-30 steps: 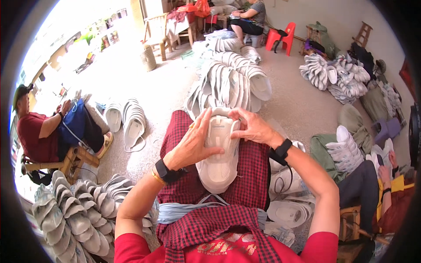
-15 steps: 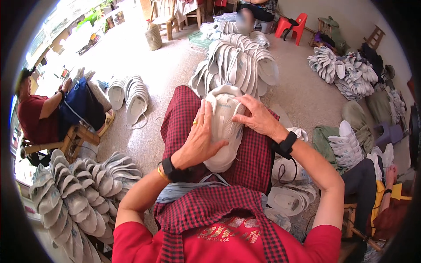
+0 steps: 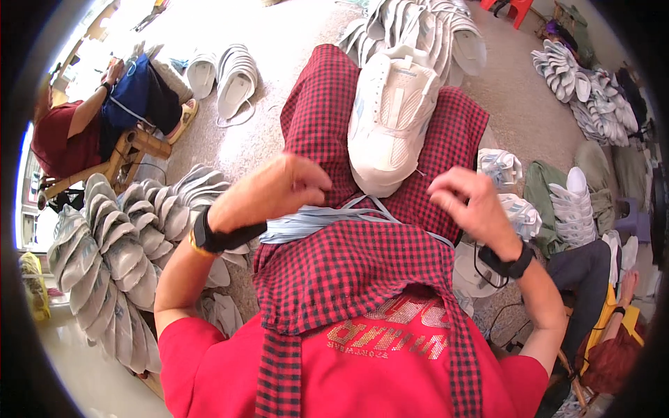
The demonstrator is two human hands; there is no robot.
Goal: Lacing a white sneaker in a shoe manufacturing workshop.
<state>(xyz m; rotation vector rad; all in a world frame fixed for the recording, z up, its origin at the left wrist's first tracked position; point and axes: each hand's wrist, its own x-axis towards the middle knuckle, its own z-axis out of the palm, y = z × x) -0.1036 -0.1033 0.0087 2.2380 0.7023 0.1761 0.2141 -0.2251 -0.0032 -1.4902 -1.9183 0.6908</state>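
A white sneaker [image 3: 394, 125] lies on my lap between my knees, its toe toward me and its opening away. Eyelets run along its side, and no lace shows in them. My left hand [image 3: 275, 188] hovers left of the toe, loosely curled and somewhat blurred, with nothing visible in it. To the right of the toe is my right hand [image 3: 477, 205], its fingers bent and thumb apart, also without anything in it. Neither hand touches the sneaker. Beneath it lies my red-and-black checked apron [image 3: 327, 272], with pale blue ties [image 3: 376, 209] at the waist.
Stacked shoe uppers [image 3: 118, 258] fill the left side; another row of shoes [image 3: 425, 35] lies beyond my knees. Several white shoes [image 3: 516, 209] sit by my right leg. One person [image 3: 70, 132] sits at the far left, another [image 3: 613, 348] at the lower right.
Both hands have come off the sneaker and drawn back toward my waist, moving apart to either side. The sneaker stays on my lap. My view has tilted down toward my body.
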